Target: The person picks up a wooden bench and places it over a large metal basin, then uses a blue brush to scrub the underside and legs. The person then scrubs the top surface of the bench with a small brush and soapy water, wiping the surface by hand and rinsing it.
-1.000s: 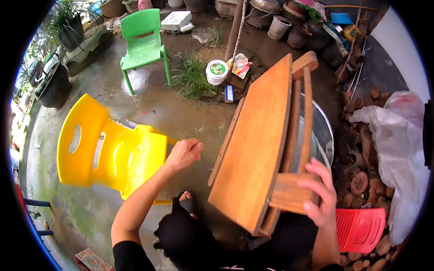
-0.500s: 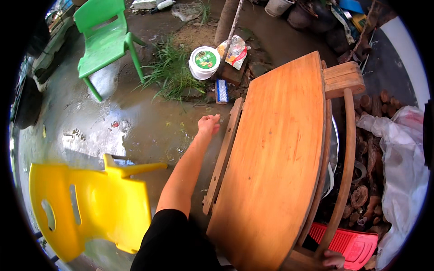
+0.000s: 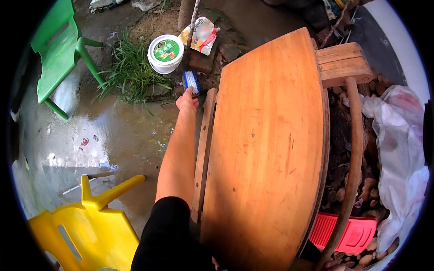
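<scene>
My left hand (image 3: 187, 100) is stretched forward, fingers extended, its fingertips at the near end of a blue scrubbing brush (image 3: 191, 82) with white bristles; whether they touch cannot be told. The brush lies on the ground beside a brick. Beside my left arm stands a wooden piece of furniture with a broad, smooth panel (image 3: 266, 144), a batten along its left side and a round rail (image 3: 355, 149) on its right. At the lower edge my right hand (image 3: 334, 265) shows only in part, closed at the rail's near end.
A white lidded tub (image 3: 166, 55) and a crumpled pouch (image 3: 201, 36) sit beyond the brush, next to grass. A green chair (image 3: 56, 63) and a yellow chair (image 3: 90, 230) stand left on wet ground. Right are a red ridged washboard (image 3: 346, 232), cut logs and plastic sheeting (image 3: 398, 135).
My left hand has moved forward to the brush, its fingers now stretched out. The view has shifted, so the chairs and tub sit farther left. My right hand stays by the rail.
</scene>
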